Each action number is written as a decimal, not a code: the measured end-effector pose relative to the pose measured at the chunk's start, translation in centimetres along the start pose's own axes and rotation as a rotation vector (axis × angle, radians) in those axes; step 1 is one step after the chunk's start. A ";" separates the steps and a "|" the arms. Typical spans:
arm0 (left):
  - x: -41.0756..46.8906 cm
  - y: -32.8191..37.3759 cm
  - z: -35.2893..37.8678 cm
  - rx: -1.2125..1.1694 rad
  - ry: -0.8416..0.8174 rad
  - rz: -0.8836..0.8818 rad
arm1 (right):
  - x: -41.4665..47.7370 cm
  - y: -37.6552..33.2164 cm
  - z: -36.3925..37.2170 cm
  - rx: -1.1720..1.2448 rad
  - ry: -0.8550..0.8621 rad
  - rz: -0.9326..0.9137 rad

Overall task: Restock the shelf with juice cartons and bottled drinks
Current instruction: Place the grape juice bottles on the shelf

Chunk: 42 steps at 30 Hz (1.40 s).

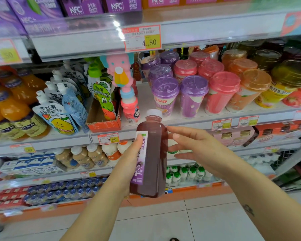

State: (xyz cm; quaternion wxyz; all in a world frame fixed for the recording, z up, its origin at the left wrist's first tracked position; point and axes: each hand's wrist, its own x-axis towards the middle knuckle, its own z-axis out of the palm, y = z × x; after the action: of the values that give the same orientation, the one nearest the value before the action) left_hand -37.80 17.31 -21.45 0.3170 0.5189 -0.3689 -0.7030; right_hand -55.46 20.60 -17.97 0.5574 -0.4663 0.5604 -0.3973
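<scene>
Head — bottle, dark purple juice inside

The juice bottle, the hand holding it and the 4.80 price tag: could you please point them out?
juice bottle (156, 153): head view, dark side panel.
left hand (129, 161): head view, thumb base.
price tag (142, 38): head view, its centre.

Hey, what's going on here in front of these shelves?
A person stands at a stocked drinks shelf. Their left hand grips a dark purple juice bottle with a white cap, held upright in front of the shelves and not yet placed. The right hand is open beside the bottle, fingers stretched toward it; whether they touch it is unclear.
</scene>
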 end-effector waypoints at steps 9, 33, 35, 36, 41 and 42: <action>-2.6 2.7 2.3 0.397 0.066 0.594 | -0.7 -3.0 0.3 0.262 -0.202 0.016; -6.4 21.0 1.1 0.591 -0.444 0.902 | 0.4 -14.5 -1.4 -0.136 -0.492 -0.384; -6.6 22.7 0.7 0.523 -0.494 0.897 | 0.9 -16.7 -1.0 -0.154 -0.547 -0.408; -6.7 23.5 0.4 0.498 -0.502 0.895 | 1.1 -17.8 -0.8 -0.153 -0.569 -0.416; -8.2 27.5 -0.3 0.390 -0.387 1.048 | 1.5 -23.9 0.0 -0.260 -0.541 -0.496; -8.9 28.4 -0.2 0.372 -0.370 1.089 | 1.1 -25.3 0.1 -0.327 -0.492 -0.535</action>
State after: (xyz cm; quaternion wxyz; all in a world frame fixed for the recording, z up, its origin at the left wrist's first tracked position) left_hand -33.47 9.69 6.99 0.4657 0.1712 -0.7473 -0.4420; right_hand -53.30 13.22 6.16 0.4703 -0.7597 0.3245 -0.3105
